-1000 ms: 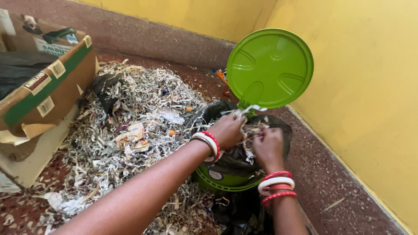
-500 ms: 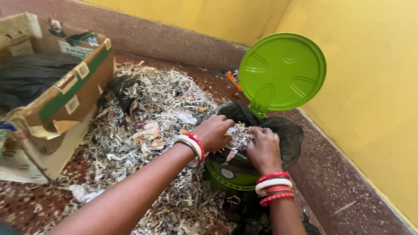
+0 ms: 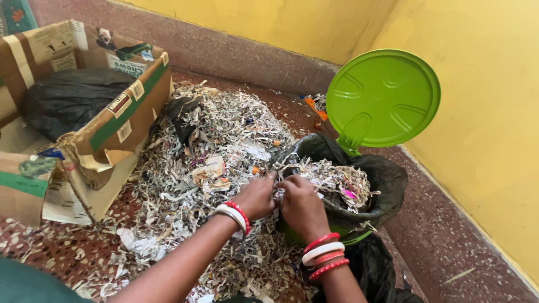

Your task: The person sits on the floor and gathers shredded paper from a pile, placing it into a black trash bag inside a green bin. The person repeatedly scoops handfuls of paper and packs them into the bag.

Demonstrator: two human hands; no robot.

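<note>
Where the near rim of the green bin (image 3: 314,238) meets the heap, both hands are pressed close together, knuckles up. Left hand (image 3: 255,196): fingers curled down and closed on shredded paper (image 3: 331,179) at the bin's near edge; red and white bangles on the wrist. Right hand (image 3: 302,206): likewise curled tight on the same wad of shreds, just beside the left hand and touching it; stacked red and white bangles on the wrist.

Bin: lined with a black bag (image 3: 387,185), the bag folded out over the rim. Shreds fill the liner to the top, with a small pink scrap at the right side. Round green lid (image 3: 384,98): standing open and upright on its hinge at the far side of the bin.

Left of the bin, a broad pile of paper shreds (image 3: 202,151) covers the speckled floor (image 3: 443,247), reaching to the far wall base. At the far left stands an open cardboard box (image 3: 118,120), flaps torn, holding a dark plastic sack (image 3: 67,101). Yellow wall (image 3: 483,112) runs along the right and far sides.
</note>
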